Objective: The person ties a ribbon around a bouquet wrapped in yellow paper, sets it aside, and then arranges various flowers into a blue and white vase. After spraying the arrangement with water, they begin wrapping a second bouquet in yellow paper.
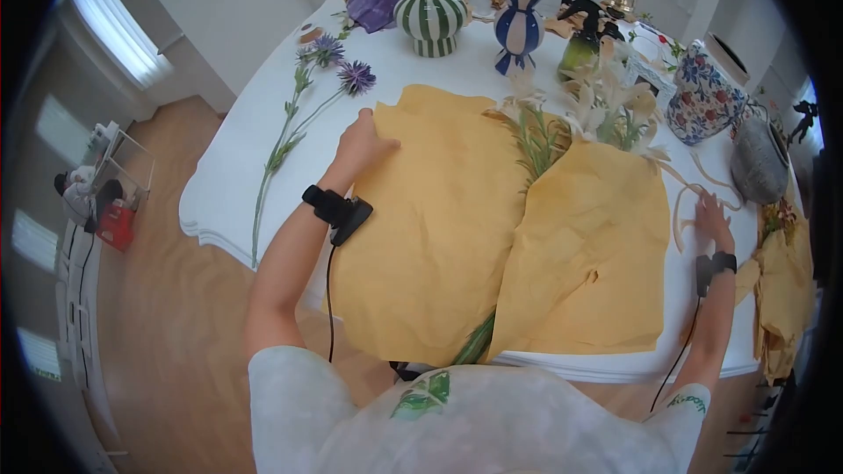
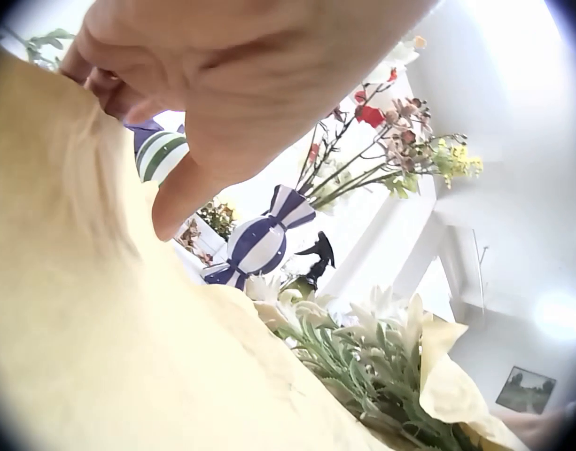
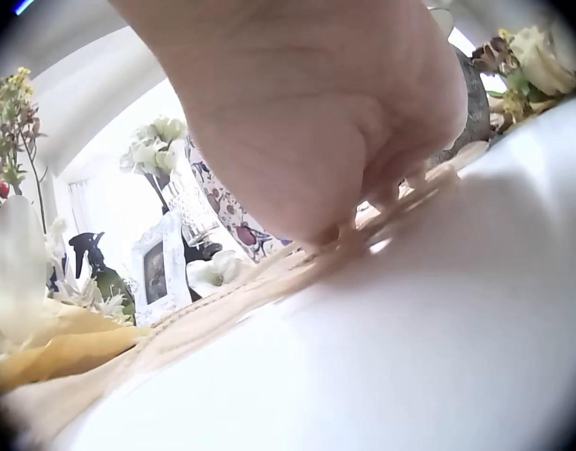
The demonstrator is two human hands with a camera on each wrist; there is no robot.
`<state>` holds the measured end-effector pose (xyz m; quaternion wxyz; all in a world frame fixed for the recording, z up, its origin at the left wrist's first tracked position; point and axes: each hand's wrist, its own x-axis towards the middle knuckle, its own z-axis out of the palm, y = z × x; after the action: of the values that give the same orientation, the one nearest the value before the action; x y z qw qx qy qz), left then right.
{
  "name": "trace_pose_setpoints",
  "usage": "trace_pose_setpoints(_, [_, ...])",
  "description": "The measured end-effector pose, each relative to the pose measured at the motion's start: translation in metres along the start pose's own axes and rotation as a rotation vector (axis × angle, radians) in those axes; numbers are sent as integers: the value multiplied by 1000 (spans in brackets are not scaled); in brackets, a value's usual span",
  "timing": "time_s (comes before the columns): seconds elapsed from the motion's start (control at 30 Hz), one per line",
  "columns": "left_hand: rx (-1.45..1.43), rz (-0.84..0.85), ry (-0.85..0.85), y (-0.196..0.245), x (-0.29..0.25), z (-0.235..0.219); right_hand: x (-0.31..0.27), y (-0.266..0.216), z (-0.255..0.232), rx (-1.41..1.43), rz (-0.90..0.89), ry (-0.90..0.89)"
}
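Note:
Tan wrapping paper [image 1: 430, 202] is folded round a bouquet of white lilies [image 1: 606, 110] with green leaves, lying on the white table; stems [image 1: 477, 340] show at the near end. At the paper's upper left edge, my left hand [image 1: 362, 151] holds the sheet, with the thumb on the near face and the fingertips partly hidden in the left wrist view. My right hand [image 1: 713, 221] is to the right of the bouquet, low over the table. Its curled fingers grip a beige ribbon [image 3: 269, 279], whose loops trail toward the paper.
Left of the paper lie purple thistle-like flowers [image 1: 356, 77] on long stems. Behind stand a green-striped vase [image 1: 430, 17] and a blue-striped vase [image 1: 518, 26]. A floral vase [image 1: 702, 96] and a grey pot [image 1: 760, 160] are at right, near another paper-wrapped bunch [image 1: 784, 290].

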<state>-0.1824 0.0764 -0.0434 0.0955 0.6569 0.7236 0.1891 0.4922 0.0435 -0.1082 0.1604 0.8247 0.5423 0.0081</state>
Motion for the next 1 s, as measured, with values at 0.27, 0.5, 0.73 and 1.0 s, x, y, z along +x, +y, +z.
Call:
trace_pose_setpoints(0.27, [-372, 186, 38, 12, 49, 7, -151, -170, -183, 828, -1006, 475])
trace_pose_setpoints(0.5, [-647, 99, -101, -3, 78, 45, -157, -232, -177, 584, -1065, 298])
trace_pose_setpoints(0.73, [-392, 26, 45, 4, 68, 33, -171, -211, -183, 847, -904, 231])
trace_pose_setpoints(1.0, [-206, -31, 178, -12, 73, 32, -169, -172, -159, 910, -913, 170])
